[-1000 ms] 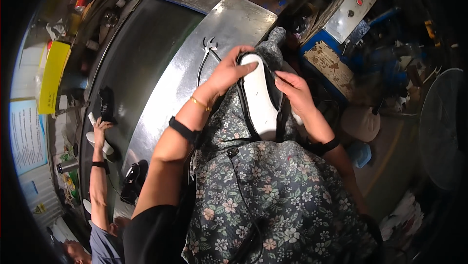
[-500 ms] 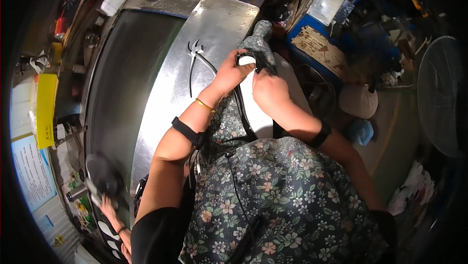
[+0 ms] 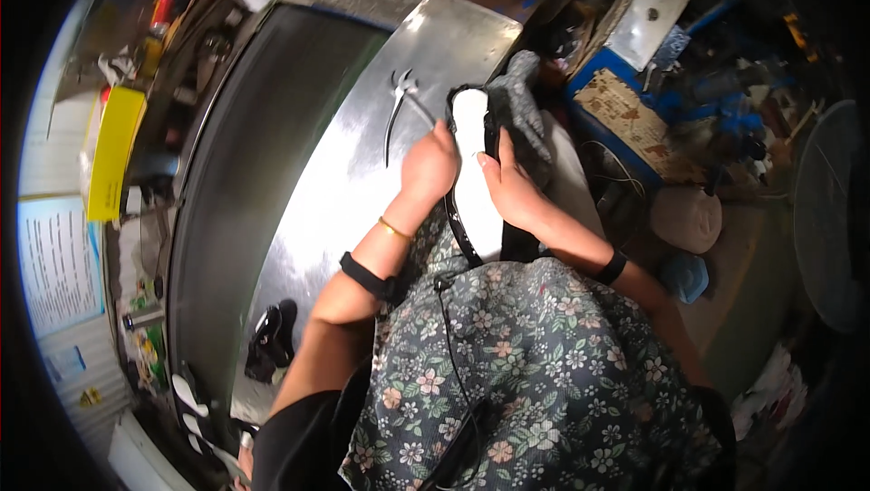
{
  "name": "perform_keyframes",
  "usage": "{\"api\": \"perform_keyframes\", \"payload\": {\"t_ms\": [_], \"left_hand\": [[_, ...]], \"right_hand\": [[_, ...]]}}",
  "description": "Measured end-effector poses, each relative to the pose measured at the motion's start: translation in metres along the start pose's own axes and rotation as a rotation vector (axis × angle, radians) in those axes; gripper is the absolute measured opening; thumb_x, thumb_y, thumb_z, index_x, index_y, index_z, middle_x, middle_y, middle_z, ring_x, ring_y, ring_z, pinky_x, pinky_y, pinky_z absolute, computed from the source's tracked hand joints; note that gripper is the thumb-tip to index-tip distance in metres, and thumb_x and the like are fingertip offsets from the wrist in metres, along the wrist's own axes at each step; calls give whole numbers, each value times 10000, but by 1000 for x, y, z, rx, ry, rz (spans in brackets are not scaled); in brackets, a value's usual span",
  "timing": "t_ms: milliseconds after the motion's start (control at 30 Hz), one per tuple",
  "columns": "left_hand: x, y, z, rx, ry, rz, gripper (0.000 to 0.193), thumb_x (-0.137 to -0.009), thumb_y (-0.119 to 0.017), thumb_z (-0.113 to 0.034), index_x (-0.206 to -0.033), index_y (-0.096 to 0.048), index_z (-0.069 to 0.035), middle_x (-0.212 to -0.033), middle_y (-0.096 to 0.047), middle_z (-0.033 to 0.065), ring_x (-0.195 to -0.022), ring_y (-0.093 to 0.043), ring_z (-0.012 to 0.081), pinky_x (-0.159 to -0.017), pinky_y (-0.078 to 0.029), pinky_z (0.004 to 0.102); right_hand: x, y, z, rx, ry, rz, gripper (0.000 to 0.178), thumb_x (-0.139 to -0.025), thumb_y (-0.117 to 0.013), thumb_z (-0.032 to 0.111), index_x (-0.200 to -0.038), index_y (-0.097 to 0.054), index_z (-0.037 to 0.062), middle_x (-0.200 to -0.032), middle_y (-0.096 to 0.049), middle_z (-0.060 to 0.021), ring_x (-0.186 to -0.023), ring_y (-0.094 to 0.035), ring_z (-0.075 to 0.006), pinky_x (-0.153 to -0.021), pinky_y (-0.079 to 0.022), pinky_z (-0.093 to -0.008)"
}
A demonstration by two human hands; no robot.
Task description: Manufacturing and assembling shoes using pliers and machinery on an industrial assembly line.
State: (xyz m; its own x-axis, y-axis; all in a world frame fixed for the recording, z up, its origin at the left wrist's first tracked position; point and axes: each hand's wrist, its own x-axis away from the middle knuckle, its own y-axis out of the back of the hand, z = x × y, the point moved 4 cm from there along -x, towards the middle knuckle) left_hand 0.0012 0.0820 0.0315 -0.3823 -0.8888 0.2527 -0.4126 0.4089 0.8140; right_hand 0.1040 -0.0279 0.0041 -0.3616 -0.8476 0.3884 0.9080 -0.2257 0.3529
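A black shoe upper [image 3: 491,119] lies sole-up on my lap, its long white insole board [image 3: 471,137] facing me. My right hand [image 3: 518,190] grips its right side, the thumb on the white face and the fingers along the black edge. Beside the left edge is my left hand [image 3: 430,165], slightly blurred, its fingers mostly hidden. Lasting pincers [image 3: 397,108] rest on the shiny metal tabletop [image 3: 353,146] with their jaws pointing away; the end of one handle disappears behind my left hand. Whether that hand touches the handle or the shoe, I cannot tell.
A dark conveyor belt [image 3: 263,128] runs along the left. Another person's hand [image 3: 245,455] shows at the lower left, near pale sole-shaped pieces [image 3: 188,393]. A black shoe [image 3: 272,337] sits on the near end of the metal top. Right of me stands a blue machine [image 3: 625,160].
My left hand has left the shoe's far end and come back along its left side. My right hand has shifted onto the right edge, uncovering the white board. The view has swung left.
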Motion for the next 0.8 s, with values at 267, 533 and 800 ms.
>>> {"api": "perform_keyframes", "payload": {"t_ms": [267, 533, 800], "left_hand": [[10, 30, 1, -270, -203, 240, 490, -1014, -324, -390, -1247, -410, 33, -752, -666, 237, -720, -651, 445, -661, -517, 515], [25, -33, 53, 605, -175, 101, 666, -1020, -290, -499, -1309, -476, 72, -1045, -645, 315, -1073, -610, 420, -933, -460, 427], [-71, -17, 1, 1105, 98, 504, 784, -980, -275, -601, -1074, -651, 81, -1072, -671, 234, -1034, -626, 327, -913, -453, 382]], "right_hand": [[0, -12, 14, -44, 228, -64, 763, -991, -464, 353, -1494, -45, -37, -1422, -346, -360, -1279, -420, -481, -1060, -359, -455], [2, -7, -12, -90, 299, -12, 714, -1010, -425, 369, -1513, -44, 36, -1410, -392, -331, -1276, -436, -470, -1047, -370, -440], [-113, 45, 30, -95, 34, -25, 656, -986, -371, 551, -1056, -628, -49, -924, -664, -185, -810, -651, -295, -730, -505, -420]]}}
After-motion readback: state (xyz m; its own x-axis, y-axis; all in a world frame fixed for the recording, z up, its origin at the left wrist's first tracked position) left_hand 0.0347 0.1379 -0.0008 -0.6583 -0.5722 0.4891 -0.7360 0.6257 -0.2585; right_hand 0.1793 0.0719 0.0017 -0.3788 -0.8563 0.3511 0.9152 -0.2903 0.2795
